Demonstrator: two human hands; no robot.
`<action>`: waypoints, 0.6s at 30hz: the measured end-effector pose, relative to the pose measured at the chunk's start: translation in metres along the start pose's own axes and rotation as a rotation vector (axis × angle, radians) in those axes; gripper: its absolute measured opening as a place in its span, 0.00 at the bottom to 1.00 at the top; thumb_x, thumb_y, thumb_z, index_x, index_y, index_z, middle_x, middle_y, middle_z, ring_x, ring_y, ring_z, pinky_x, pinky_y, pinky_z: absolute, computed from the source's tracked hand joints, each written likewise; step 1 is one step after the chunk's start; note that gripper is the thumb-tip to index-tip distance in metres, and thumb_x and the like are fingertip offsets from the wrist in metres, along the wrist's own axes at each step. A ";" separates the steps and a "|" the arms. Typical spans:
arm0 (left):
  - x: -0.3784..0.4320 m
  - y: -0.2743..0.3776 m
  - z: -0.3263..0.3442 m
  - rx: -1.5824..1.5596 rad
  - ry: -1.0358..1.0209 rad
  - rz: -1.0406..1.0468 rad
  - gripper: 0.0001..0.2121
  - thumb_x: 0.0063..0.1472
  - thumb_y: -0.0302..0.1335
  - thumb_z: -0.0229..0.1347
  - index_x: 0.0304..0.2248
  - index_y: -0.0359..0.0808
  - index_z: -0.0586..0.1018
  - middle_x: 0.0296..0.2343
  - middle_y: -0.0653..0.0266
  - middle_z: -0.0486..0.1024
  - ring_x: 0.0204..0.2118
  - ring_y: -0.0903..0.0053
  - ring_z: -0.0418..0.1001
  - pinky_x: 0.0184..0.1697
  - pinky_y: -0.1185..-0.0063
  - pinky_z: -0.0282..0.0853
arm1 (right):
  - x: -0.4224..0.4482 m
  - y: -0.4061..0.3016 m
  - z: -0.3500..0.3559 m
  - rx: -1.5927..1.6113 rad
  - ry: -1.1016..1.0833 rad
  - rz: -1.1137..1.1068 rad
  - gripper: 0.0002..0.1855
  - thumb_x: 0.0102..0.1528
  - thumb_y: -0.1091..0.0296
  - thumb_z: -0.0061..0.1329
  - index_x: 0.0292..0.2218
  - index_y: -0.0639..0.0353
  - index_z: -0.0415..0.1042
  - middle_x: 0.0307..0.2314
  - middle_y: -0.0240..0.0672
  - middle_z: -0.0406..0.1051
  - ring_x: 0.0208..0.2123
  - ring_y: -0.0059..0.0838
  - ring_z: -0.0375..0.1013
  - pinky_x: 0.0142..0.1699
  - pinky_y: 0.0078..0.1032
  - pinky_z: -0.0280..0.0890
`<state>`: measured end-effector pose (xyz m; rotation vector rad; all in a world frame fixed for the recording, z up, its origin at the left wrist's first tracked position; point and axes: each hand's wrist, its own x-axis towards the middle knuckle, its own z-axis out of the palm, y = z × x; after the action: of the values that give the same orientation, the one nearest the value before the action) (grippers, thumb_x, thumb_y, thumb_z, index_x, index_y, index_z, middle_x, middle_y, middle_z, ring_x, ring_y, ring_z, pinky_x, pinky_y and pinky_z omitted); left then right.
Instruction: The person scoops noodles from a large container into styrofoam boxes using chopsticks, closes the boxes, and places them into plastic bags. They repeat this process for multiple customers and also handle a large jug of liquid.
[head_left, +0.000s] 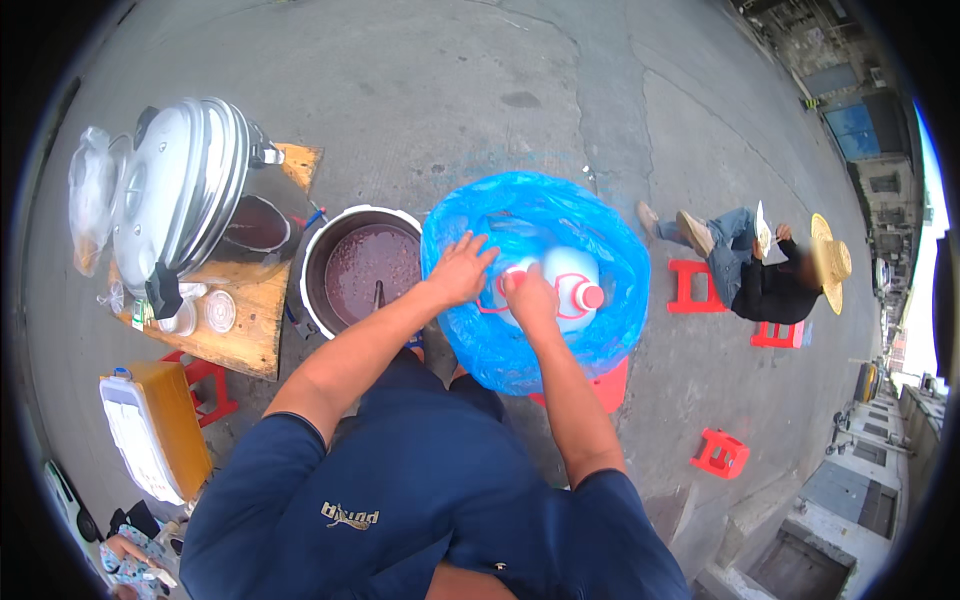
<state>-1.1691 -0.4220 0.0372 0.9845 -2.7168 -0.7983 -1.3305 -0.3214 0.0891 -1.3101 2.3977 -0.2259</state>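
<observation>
A blue plastic bag (480, 341) lies spread open before me, partly over a red stool (613, 386). Inside stand white plastic jugs with red caps and red handle rings; one jug (571, 262) is on the right. My right hand (534, 298) is on the red cap of the left jug, its fingers closed around it. My left hand (459, 274) has its fingers spread over the bag's left part, beside that jug. Left of the bag sits a large metal pot (364, 212) of dark reddish, grainy liquid, with a dark handle standing in it.
A wooden board (259, 337) at left carries a big metal pressure cooker (161, 195), plastic lids (220, 310) and bags. Below it are a yellow box (169, 412) and a red stool (217, 390). At right, a person in a straw hat (831, 261) sits near red stools (694, 304).
</observation>
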 end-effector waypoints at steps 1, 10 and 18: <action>0.001 0.007 0.001 -0.028 -0.011 0.005 0.27 0.57 0.30 0.57 0.58 0.44 0.70 0.61 0.48 0.59 0.64 0.44 0.56 0.61 0.53 0.59 | 0.000 0.003 0.001 -0.028 -0.008 -0.074 0.28 0.55 0.51 0.53 0.46 0.66 0.65 0.35 0.62 0.73 0.36 0.62 0.75 0.42 0.50 0.69; 0.017 -0.002 0.014 -0.112 -0.122 -0.146 0.16 0.59 0.34 0.57 0.48 0.44 0.78 0.47 0.51 0.72 0.53 0.52 0.69 0.53 0.56 0.66 | 0.008 -0.025 -0.040 -0.296 -0.185 -0.213 0.32 0.54 0.46 0.57 0.47 0.65 0.66 0.45 0.56 0.67 0.42 0.56 0.75 0.45 0.45 0.71; 0.028 -0.030 0.019 -0.395 0.065 -0.307 0.08 0.57 0.30 0.58 0.35 0.38 0.78 0.34 0.51 0.78 0.38 0.51 0.77 0.39 0.59 0.70 | 0.007 0.002 -0.042 -0.056 -0.134 -0.437 0.30 0.50 0.60 0.64 0.47 0.68 0.66 0.41 0.52 0.72 0.44 0.46 0.74 0.49 0.42 0.70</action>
<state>-1.1802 -0.4509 0.0036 1.3098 -2.2513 -1.2663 -1.3534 -0.3284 0.1247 -1.8048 1.9970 -0.1842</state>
